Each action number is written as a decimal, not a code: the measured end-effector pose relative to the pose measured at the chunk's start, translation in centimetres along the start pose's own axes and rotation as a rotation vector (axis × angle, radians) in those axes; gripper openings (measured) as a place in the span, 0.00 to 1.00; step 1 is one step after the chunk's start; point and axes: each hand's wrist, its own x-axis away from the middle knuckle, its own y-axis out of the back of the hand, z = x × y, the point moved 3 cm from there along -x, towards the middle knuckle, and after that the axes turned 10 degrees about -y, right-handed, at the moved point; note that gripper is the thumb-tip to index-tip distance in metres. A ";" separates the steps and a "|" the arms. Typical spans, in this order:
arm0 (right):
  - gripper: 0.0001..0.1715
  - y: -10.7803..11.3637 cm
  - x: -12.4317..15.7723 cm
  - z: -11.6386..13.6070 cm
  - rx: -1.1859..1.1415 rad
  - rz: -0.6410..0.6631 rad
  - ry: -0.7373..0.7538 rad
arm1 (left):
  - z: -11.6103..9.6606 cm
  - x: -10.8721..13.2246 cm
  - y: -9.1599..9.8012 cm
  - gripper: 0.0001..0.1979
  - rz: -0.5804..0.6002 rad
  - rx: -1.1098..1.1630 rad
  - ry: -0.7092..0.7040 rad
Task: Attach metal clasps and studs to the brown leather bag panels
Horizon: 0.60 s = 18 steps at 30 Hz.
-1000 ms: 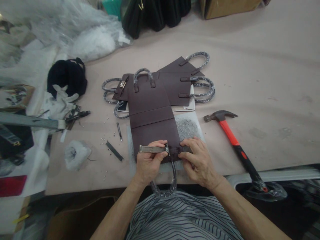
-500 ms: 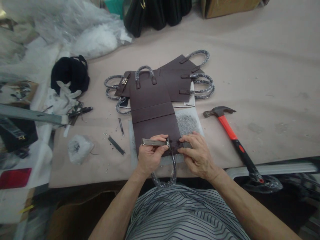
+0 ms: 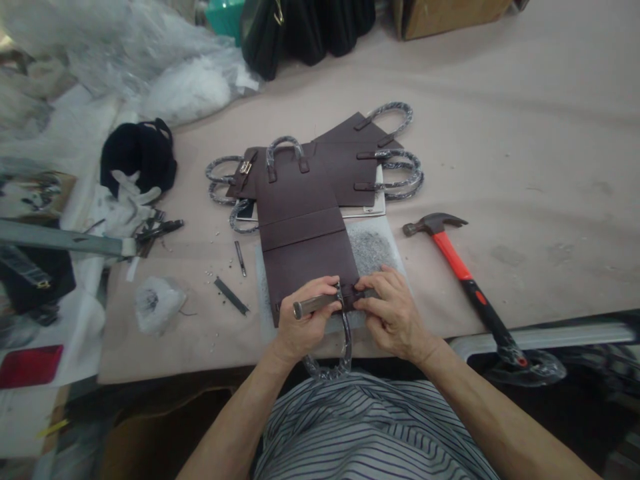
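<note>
My left hand (image 3: 300, 327) grips a metal punch-like tool (image 3: 315, 305) with a thick round shank, its working end at the lower right edge of a dark brown leather bag panel (image 3: 305, 220). Across from it, my right hand (image 3: 397, 313) pinches a small dark piece (image 3: 356, 295) at that edge; its exact form is hard to make out. Between both hands a plastic-wrapped handle (image 3: 346, 343) hangs from the panel over the table's front edge. Another wrapped handle (image 3: 285, 141) stands at the panel's far end.
A claw hammer (image 3: 453, 260) with a red and black grip lies to the right. More brown panels (image 3: 357, 173) with wrapped handles are stacked behind. Leftward lie a flat dark strip (image 3: 231, 295), a slim metal rod (image 3: 241, 259), a plastic bag (image 3: 157, 303) and a black cap (image 3: 137, 157).
The tool in my left hand has tipped, its butt end now lower and slightly further right. My right fingers stay at the panel's edge. The whole view has shifted a little.
</note>
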 end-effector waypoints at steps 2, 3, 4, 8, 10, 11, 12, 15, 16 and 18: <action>0.17 0.0 0.0 0.1 0.003 -0.001 0.004 | 0.0 0.0 0.0 0.04 0.002 -0.005 -0.005; 0.17 0.0 0.0 0.1 0.005 -0.002 0.006 | 0.0 0.0 0.0 0.04 0.000 -0.003 -0.005; 0.17 0.0 -0.1 0.1 0.007 -0.002 0.008 | 0.1 0.0 -0.1 0.04 -0.005 0.001 -0.005; 0.17 0.0 -0.1 0.1 0.007 -0.003 0.014 | 0.0 0.0 -0.1 0.05 -0.004 0.001 -0.002; 0.17 0.1 -0.1 0.2 0.008 -0.002 0.017 | 0.0 0.0 -0.2 0.04 0.001 -0.011 -0.001; 0.17 0.0 -0.1 0.2 0.009 -0.002 0.016 | -0.1 -0.1 -0.2 0.04 0.002 -0.017 -0.003; 0.17 0.0 -0.1 0.2 0.009 -0.002 0.014 | -0.1 -0.2 -0.2 0.04 0.003 -0.024 -0.007; 0.17 0.0 0.0 0.2 0.003 0.000 0.004 | -0.3 -0.3 -0.4 0.03 0.005 -0.055 -0.047; 0.17 0.0 -0.1 0.2 0.001 -0.003 0.003 | -0.4 -0.3 -0.5 0.04 0.008 -0.071 -0.074; 0.16 0.1 -0.1 0.3 -0.005 -0.005 0.001 | -0.6 -0.4 -0.8 0.05 0.024 -0.104 -0.140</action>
